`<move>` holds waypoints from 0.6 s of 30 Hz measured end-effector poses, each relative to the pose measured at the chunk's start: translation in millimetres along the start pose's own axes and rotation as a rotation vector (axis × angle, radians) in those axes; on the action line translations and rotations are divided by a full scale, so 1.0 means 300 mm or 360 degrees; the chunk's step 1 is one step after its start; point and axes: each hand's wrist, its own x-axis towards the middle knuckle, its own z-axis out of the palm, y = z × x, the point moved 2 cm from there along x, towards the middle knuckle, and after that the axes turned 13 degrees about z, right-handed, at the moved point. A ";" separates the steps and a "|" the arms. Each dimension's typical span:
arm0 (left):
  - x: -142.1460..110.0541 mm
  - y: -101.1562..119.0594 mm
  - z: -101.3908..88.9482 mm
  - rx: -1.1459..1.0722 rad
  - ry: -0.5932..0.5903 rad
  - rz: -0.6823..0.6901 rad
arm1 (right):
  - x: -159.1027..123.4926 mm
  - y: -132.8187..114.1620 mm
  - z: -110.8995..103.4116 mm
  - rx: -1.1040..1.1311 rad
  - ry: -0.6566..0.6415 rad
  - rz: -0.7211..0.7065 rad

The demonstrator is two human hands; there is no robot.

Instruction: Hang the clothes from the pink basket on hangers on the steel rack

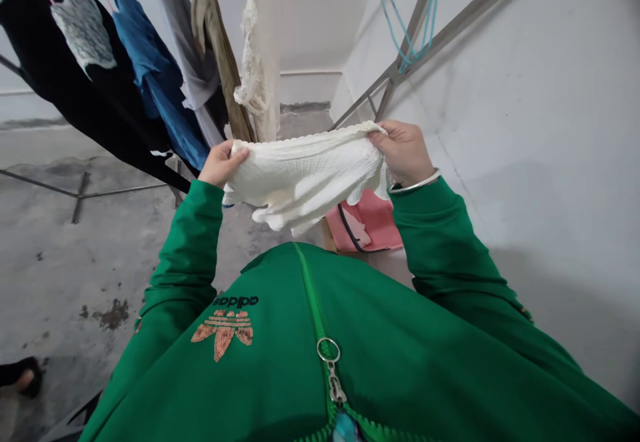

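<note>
A white crinkled knit garment (300, 182) with a scalloped edge stretches between my hands at chest height. My left hand (223, 165) pinches its left end, and my right hand (403, 153) grips the upper right edge. The lower part of the cloth hangs in soft folds. A silver bangle (415, 183) circles my right wrist, and green jacket sleeves cover both forearms.
Several garments hang on a metal drying rack (395, 72) ahead and left, with blue hangers (405, 19) at its upper right. A pink object (365, 222) sits below my right hand. A white wall (525, 95) stands right; a person's foot (23, 377) rests on the concrete floor (100, 255).
</note>
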 end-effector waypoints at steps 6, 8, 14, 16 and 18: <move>0.007 0.107 0.009 0.0143 0.0118 -0.0002 | 0.066 0.037 0.008 -0.0058 -0.0196 0.0020; 0.013 0.116 0.024 0.0299 0.0144 0.0020 | 0.078 0.042 0.006 -0.0060 -0.0253 0.0012; -0.002 0.144 0.085 0.1067 0.0111 0.0185 | 0.091 0.059 -0.029 -0.0184 -0.0417 0.0051; -0.028 0.131 0.107 0.1361 0.0140 0.0122 | 0.087 0.083 -0.034 -0.0232 -0.0516 0.0095; -0.058 0.095 0.130 0.1219 0.0334 -0.0067 | 0.083 0.124 -0.030 -0.0263 -0.0674 0.0131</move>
